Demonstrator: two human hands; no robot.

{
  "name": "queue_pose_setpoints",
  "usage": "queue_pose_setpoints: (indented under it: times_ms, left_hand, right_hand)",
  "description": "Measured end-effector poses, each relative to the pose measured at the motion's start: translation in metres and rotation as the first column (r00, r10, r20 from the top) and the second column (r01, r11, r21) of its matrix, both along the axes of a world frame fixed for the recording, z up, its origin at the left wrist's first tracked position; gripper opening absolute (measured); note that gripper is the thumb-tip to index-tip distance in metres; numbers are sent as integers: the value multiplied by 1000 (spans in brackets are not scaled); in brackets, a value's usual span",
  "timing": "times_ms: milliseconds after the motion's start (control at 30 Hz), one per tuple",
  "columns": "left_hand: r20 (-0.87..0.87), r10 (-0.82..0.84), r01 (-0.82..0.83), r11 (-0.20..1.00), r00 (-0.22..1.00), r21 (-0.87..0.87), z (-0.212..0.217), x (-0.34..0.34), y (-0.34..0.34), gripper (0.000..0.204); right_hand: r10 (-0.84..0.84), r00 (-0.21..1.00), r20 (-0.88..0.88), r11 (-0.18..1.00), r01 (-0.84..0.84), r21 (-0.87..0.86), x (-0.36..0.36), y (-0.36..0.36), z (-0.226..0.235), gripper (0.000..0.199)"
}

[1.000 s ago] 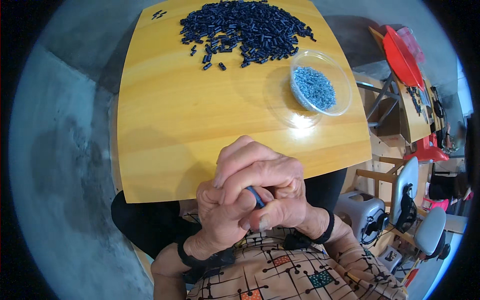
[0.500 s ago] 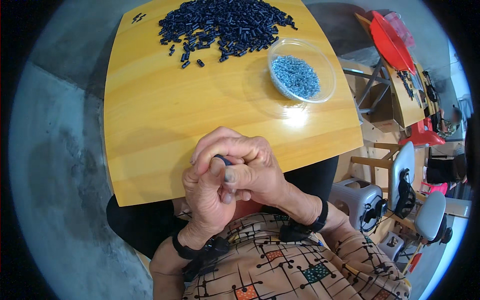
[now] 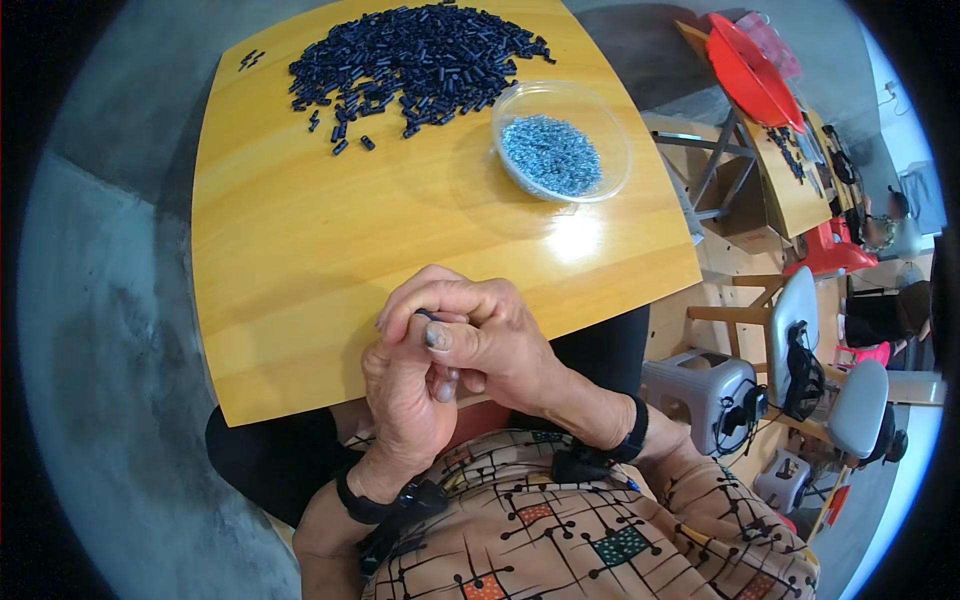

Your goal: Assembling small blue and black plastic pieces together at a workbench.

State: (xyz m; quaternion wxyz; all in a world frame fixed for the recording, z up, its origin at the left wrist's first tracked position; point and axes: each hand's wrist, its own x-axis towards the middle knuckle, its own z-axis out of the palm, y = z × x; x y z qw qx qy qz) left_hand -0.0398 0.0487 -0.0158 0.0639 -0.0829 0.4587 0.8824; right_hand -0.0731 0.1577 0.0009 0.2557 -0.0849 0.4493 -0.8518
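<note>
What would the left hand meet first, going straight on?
Most likely the right hand: its curled fingers lie across the way just ahead of the left hand, seemingly touching it; exact depth is unclear.

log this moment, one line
left hand, right hand: holding small dark piece | black tube pile: far on table | clear bowl: silvery bits

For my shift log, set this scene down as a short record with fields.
Right hand: thumb and fingers pinching a small dark piece, mostly hidden
Left hand: against the right hand; its grip partly hidden
Table: yellow, wood-toned
Pile: dark tubular pieces, far side of table
Bowl: clear bowl of small silvery-blue pieces, nearer and right of pile
Beside table: grey stool, to the right
</note>
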Motion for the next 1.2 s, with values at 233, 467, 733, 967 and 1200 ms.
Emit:
queue_pose_setpoints:
  times_ms: [233,467,733,967,1200]
  left_hand:
    - [34,-327,329,943,944,-49,1,3,0,33]
    - [73,-259,258,966,963,13,-6,-15,-11,28]
    - [47,-155,159,984,987,-83,-5,-25,-28,28]
    - [18,-48,49,995,999,-84,-5,-40,-44,27]
    - [6,10,-10,999,1000,-47,-2,-38,-56,26]
  right_hand:
    - [-442,836,-324,811,527,254,-2,91,31,26]
    - [-459,663,-591,342,746,572,-99,248,7,29]
    - [-97,712,-695,-132,683,718,-120,284,-23,45]
    - [-168,686,-708,544,663,514,-62,113,48,25]
    - [318,580,-750,482,582,655,-92,-2,19,21]
